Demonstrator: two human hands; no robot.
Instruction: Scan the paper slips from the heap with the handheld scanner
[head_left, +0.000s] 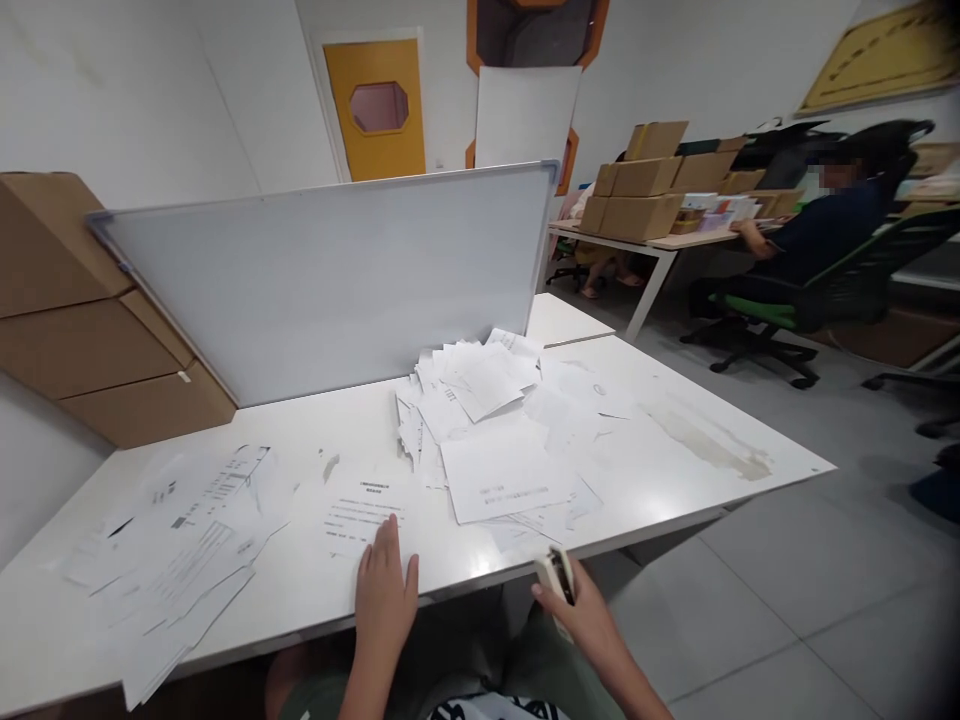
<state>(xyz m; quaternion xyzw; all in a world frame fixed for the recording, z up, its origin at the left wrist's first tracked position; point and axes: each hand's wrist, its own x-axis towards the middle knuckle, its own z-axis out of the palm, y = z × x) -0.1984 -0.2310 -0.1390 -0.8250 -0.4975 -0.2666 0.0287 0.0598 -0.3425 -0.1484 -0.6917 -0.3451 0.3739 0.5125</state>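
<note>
My left hand (385, 592) lies flat with its fingers stretched out over the lower part of a printed sheet (360, 508) on the white table (315, 420). My right hand (592, 618) is closed around a cream-coloured stapler (556, 582), held just off the table's front edge. Beyond that hand spreads a large untidy heap of white papers (495, 470), some with print on them. To the left of my left hand is another loose pile of printed papers (202, 560), part of it hanging over the front edge.
A whiteboard (337, 290) stands upright along the table's back. Stacked cardboard boxes (127, 350) are at the left. Across the room, a seated person (817, 225) works at another table with more boxes (637, 195), near a black and green office chair (847, 275).
</note>
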